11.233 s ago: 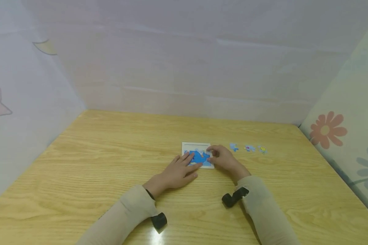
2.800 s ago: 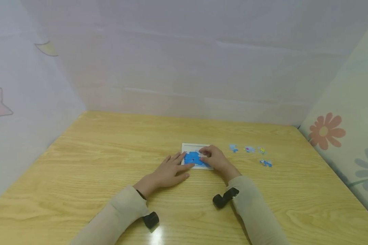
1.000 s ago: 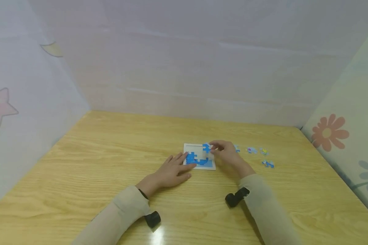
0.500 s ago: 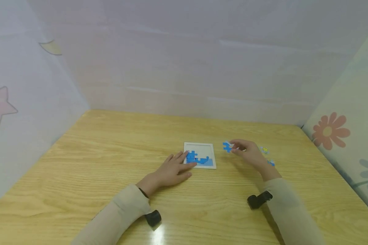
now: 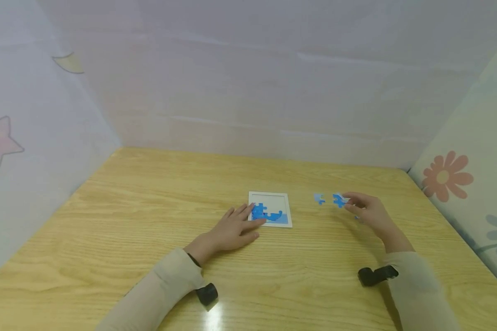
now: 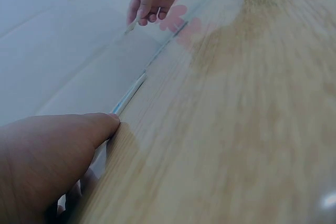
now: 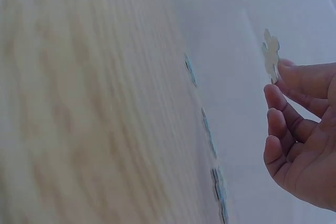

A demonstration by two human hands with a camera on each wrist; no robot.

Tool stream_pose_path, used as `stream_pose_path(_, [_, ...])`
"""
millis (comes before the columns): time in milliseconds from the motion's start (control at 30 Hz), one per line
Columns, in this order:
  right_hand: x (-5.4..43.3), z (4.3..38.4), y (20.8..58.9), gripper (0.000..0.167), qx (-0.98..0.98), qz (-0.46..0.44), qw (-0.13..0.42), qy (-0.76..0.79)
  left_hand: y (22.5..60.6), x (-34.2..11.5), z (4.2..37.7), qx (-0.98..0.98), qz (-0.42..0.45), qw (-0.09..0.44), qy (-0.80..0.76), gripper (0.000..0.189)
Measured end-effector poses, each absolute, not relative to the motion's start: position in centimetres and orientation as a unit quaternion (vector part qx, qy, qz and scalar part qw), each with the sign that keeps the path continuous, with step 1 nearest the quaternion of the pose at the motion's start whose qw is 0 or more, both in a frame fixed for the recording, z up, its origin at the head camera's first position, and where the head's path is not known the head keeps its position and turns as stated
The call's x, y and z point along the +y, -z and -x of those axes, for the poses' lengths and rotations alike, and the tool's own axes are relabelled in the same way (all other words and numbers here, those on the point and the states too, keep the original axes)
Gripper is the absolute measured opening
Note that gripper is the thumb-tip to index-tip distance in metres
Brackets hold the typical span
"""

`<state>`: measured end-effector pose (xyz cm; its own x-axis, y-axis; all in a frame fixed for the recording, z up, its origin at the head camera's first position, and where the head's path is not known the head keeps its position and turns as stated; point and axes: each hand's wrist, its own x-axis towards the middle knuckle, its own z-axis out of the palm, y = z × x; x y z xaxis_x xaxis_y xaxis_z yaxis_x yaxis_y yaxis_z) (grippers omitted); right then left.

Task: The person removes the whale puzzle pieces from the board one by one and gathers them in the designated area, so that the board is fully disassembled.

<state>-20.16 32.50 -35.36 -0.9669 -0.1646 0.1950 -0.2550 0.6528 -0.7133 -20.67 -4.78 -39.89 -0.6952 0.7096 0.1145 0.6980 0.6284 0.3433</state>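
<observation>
My left hand (image 5: 234,230) lies with its fingers spread at the lower left of a white puzzle tray (image 5: 289,211), fingertips on its rim and pieces. Several blue puzzle pieces (image 5: 275,218) fill the tray's lower part; its upper part shows bare. To the right, my right hand (image 5: 370,214) pinches a blue puzzle piece (image 5: 338,200) between thumb and fingers. The right wrist view shows that piece's pale back (image 7: 271,53) held up above the table by the right hand (image 7: 304,124). In the left wrist view the left thumb (image 6: 100,127) touches the tray's edge (image 6: 131,94).
A light blue loose piece (image 5: 319,198) lies on the wooden table (image 5: 190,184) between tray and right hand. Another piece (image 5: 358,218) shows partly under that hand. Several loose pieces (image 7: 208,132) lie in a row in the right wrist view. Pale cloth walls (image 5: 269,92) enclose the table.
My right hand has lifted the blue piece out of the tray and carried it right, past the loose light blue piece. Earlier, another piece was moved from tray to table. The left hand stays.
</observation>
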Motion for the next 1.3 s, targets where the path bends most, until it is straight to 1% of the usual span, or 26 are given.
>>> stream_pose_path(133, [33.6,19.9,35.7,0.041,-0.909,-0.114,0.059,-0.398,39.9,-4.8,20.7,0.903,-0.391,0.016,-0.18,0.044])
stream_pose_path(567, [35.0,19.7,36.6,0.045,-0.905,-0.087,0.021,-0.416,39.6,-4.8,20.6,0.899,-0.397,0.016,-0.187,0.044])
stream_pose_path(767, [35.5,19.9,37.2,0.041,-0.906,-0.075,0.003,-0.417,39.6,-4.7,20.6,0.9,-0.395,0.015,-0.185,0.044])
stream_pose_path(900, [35.7,19.9,37.6,0.038,-0.904,-0.066,0.0,-0.421,39.6,-4.7,20.6,0.9,-0.394,0.015,-0.186,0.044])
stream_pose_path(1167, [35.9,19.9,38.0,0.042,-0.906,-0.059,-0.011,-0.42,39.8,-4.8,20.7,0.9,-0.394,0.013,-0.185,0.043])
stream_pose_path(1300, [35.9,20.1,38.4,0.041,-0.915,-0.059,-0.005,-0.399,39.8,-4.8,20.7,0.901,-0.393,0.014,-0.184,0.043])
